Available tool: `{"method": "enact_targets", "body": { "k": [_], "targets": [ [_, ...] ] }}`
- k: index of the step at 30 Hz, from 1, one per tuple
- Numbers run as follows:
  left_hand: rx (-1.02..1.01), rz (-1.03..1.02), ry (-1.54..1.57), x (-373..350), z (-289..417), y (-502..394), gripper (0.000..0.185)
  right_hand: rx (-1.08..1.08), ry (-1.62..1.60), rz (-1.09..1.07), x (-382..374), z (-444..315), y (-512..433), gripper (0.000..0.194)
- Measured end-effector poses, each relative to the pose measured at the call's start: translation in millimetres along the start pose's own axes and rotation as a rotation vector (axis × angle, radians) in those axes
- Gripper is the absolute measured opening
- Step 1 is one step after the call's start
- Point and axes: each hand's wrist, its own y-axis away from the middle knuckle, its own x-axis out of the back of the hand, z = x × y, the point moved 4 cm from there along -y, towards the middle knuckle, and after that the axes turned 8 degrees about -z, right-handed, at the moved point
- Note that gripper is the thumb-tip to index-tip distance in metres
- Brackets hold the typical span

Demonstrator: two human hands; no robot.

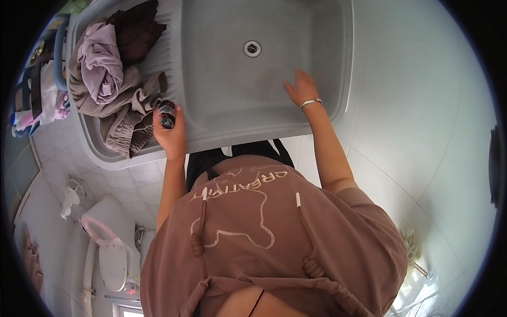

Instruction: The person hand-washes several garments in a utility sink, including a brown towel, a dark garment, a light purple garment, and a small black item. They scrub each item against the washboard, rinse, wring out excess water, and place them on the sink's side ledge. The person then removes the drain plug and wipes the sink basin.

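My left hand [170, 136] is wrapped around a small dark object [166, 114] with red, white and green patches, at the front of the ribbed washboard [156, 63]. What exactly that object is I cannot tell. My right hand [303, 89], with a silver bangle at the wrist, reaches over the right part of the grey sink basin [222, 87]. Its thumb is spread from the fingers and it holds nothing. Beside my left hand lie bunched grey-brown trousers with an elastic waistband [128, 134]. A rolled lilac garment [102, 65] rests on them, and a dark maroon cloth [136, 37] lies behind.
A round drain [252, 48] sits in the basin floor. The tiled wall [400, 107] rises close on the right. Hanging items and a blue plastic rim [60, 55] crowd the far left. A toilet [113, 257] stands behind to the left.
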Motion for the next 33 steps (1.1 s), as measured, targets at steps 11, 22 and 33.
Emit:
{"method": "enact_targets", "body": {
  "k": [11, 22, 33],
  "targets": [
    [0.152, 0.029, 0.145, -2, 3, 3, 0.015, 0.115, 0.292, -0.643, -89, -33, -40, 0.032],
    [0.164, 0.044, 0.075, -1, 7, 3, 0.013, -0.040, 0.008, -0.107, -61, -29, -121, 0.036],
    [0.158, 0.070, 0.058, -2, 8, 3, 0.013, 0.734, 0.300, 0.005, -97, -129, -89, 0.067]
  ]
}}
